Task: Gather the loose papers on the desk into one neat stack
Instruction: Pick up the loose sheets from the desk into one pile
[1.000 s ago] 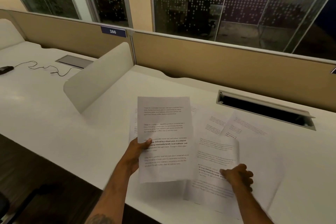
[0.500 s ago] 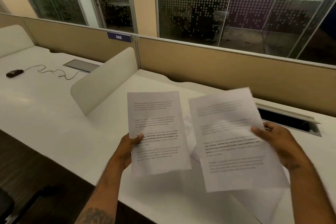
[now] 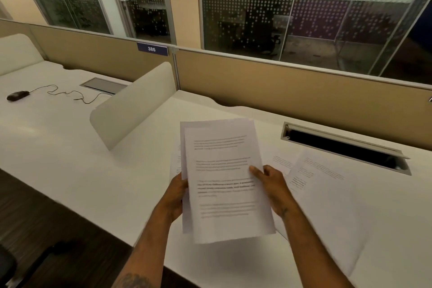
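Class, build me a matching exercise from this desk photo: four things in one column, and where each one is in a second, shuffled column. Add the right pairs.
Things:
1. held sheets
2. computer mouse
3. number plate 386
4. loose sheet

Places:
A. on the partition's top edge
B. lying on the desk right of the hands
C. far left on the neighbouring desk
D. between the left hand and right hand

Pairs: 1-D, 2-C, 3-A, 4-B
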`<state>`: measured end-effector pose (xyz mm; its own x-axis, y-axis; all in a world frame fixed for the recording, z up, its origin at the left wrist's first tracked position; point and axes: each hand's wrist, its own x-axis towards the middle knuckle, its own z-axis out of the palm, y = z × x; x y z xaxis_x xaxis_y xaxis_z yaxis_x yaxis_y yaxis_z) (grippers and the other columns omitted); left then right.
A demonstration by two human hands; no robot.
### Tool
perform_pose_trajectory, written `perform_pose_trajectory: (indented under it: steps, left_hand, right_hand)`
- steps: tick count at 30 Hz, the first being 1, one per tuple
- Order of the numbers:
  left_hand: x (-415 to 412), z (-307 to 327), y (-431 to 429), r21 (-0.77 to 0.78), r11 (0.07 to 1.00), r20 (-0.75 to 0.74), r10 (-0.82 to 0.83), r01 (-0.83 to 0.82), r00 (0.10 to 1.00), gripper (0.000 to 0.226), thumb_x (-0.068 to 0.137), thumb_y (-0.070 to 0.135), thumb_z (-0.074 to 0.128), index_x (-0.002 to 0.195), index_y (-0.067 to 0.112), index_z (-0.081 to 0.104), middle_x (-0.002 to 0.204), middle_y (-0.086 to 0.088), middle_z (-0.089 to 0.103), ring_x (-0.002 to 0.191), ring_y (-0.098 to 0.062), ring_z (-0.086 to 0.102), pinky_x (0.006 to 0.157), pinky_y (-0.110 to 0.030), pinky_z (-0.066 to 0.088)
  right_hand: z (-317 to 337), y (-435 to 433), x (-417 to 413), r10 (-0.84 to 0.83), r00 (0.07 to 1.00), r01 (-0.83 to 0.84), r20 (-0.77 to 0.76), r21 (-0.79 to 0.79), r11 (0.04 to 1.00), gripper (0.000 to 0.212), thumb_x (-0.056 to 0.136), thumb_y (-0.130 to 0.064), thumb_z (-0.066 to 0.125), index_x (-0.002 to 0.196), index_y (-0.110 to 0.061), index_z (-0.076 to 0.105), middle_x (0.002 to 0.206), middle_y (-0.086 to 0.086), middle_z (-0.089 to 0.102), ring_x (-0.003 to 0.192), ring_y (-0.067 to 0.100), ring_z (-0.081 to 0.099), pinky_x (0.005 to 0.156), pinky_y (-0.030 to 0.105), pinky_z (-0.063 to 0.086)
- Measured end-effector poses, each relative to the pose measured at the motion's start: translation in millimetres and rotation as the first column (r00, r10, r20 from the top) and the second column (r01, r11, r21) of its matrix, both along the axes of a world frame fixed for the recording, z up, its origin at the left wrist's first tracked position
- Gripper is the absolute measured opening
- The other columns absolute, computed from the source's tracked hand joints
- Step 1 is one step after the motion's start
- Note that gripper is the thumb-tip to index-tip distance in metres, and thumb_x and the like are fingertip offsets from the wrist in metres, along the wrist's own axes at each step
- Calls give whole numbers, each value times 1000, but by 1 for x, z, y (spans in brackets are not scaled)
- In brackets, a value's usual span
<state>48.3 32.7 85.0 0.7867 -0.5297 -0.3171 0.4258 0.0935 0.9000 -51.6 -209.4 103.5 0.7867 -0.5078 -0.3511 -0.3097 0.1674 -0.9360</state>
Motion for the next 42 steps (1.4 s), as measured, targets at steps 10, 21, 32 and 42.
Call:
perform_pose_trajectory:
  steps: [10,21,32,42]
  left_hand:
    - [-2,-7,-7,52,998,-1,27,-27,1000,38,99,27,59,134,14,60,123,-20,72,106,-41,72,87,-56,60]
    - [15,-14,-6,61,993,80,91,-96,993,29,97,20,61,126,15,62,111,-14,78,96,-38,75,75,-49,64]
    - [13,-17,-20,66,996,87,54,-60,995,32,98,19,60,128,13,60,114,-18,76,97,-43,74,79,-56,62]
    - [21,-18,-13,59,994,67,86,-90,994,36,97,19,61,132,13,60,119,-19,74,105,-45,71,90,-65,55]
  right_hand:
    - [-16,23,15,-197,980,197,18,-110,974,38,87,-34,71,114,-14,54,99,2,67,79,13,68,58,22,51]
    - [-116,-60,-144,-557,397,150,-730,-547,824,72,85,-48,63,135,-5,37,144,28,31,129,44,34,107,58,34]
    - [-106,-87,-173,-655,477,575,-586,-356,737,60,59,-20,82,108,9,64,111,29,68,100,46,64,92,52,53]
    - [29,-66,-128,-525,851,94,-16,-979,182,19,92,-8,59,105,-7,72,99,20,64,73,41,66,64,43,57]
